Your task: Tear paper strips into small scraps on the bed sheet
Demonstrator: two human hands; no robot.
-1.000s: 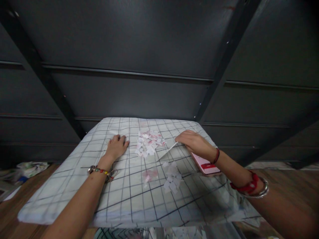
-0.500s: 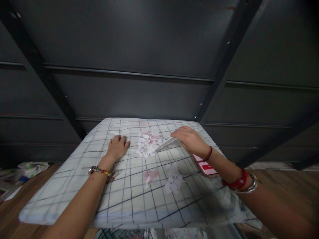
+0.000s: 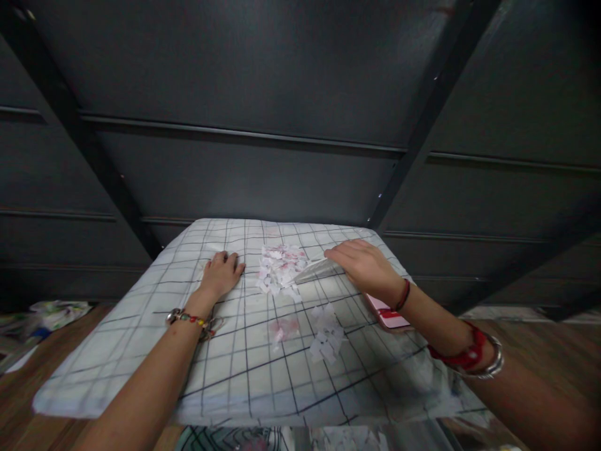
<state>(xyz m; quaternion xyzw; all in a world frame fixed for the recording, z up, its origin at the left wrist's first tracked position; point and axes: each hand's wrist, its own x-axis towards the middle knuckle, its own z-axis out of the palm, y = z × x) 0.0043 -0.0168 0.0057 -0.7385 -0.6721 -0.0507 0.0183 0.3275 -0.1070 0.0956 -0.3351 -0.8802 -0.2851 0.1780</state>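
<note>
Right hand [image 3: 364,266]: fingertips pinched on the upper end of a thin sheet [image 3: 313,270], palm turned down, wrist raised above the cloth.
Thin sheet: pale, slanting down and leftward from the fingertips, its low end at the near right edge of the big scrap pile [image 3: 280,269]; whether it touches the scraps, I cannot tell.
Big scrap pile: white paper bits with pink marks, loosely heaped between the two hands.
Left hand [image 3: 223,275]: fingers spread, resting on the cloth left of the pile, apart from it; no held thing shows, though what lies under the palm is hidden.
White scraps [image 3: 327,341]: a smaller cluster nearer the person, below the sheet.
Pink scraps [image 3: 283,330]: a small patch just left of the white cluster.
Phone [image 3: 389,316]: pink and red, partly hidden under the right forearm.
Checked cloth [image 3: 225,376]: lies beneath all of these, wrinkled at the near right corner.
Dark panel [image 3: 253,181]: stands behind the cloth's far edge.
Step in hand: by my reading, working the sheet's low end against the big pile one-handed, the left hand idle or steadying the cloth.
Next move calls for: a light, firm pinch and a low, slow angle, since such loose bits could scatter easily.
</note>
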